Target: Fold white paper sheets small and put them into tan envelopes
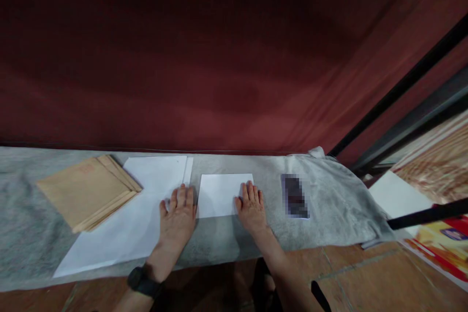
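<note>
My left hand (178,217) lies flat with fingers stretched out on the right edge of a stack of white paper sheets (139,214). A dark watch sits on that wrist. My right hand (251,207) rests flat, fingers together, on the right lower corner of a smaller folded white sheet (219,194). Both hands hold nothing. The folded sheet lies between my two hands on a grey cloth (329,204) that covers the table.
A pile of brown envelopes (86,189) lies at the left, overlapping the white sheets. A blurred dark rectangle (295,196) sits right of my right hand. A dark red curtain hangs behind. Black bars and a colourful box (442,241) stand at the right.
</note>
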Tool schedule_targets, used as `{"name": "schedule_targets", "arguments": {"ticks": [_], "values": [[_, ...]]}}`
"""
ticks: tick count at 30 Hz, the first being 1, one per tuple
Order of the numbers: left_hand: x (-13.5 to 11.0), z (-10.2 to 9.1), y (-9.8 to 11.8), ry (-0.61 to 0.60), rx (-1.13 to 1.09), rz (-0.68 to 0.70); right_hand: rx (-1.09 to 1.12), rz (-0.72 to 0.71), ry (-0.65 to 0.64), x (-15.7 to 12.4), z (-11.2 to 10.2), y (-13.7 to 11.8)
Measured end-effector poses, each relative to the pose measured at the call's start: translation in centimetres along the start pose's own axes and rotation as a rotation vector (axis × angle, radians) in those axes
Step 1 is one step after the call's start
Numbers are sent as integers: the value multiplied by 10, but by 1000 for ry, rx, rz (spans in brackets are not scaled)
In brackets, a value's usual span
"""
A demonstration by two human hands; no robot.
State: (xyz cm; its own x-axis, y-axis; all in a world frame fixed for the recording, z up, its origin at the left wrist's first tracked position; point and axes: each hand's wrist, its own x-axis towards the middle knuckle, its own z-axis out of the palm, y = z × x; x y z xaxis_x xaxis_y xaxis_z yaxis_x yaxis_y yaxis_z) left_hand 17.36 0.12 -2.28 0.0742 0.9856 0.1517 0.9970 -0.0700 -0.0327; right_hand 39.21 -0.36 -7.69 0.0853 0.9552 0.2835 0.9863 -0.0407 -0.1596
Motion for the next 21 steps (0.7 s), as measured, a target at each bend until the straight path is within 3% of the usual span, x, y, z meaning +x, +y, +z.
{"name": "schedule_targets", "arguments": {"ticks": [4, 8, 10, 14, 16, 21], "values": [[-2, 0, -19, -161, 34, 33, -30, 5, 22, -2, 4, -1], [-5, 1, -20, -95, -10, 45, -59, 2, 37, -5, 7, -3], [-5, 4, -11, -9, -45, 59, -60, 6, 39, -6, 7, -3], [-9, 14, 18, 30, -236, 299, -59, 27, 22, -6, 4, -5], [-10, 19, 31, 42, -278, 340, -62, 30, 20, -6, 1, -5], [-8, 30, 53, 30, -265, 272, -79, 31, 17, -4, 0, -7]]}}
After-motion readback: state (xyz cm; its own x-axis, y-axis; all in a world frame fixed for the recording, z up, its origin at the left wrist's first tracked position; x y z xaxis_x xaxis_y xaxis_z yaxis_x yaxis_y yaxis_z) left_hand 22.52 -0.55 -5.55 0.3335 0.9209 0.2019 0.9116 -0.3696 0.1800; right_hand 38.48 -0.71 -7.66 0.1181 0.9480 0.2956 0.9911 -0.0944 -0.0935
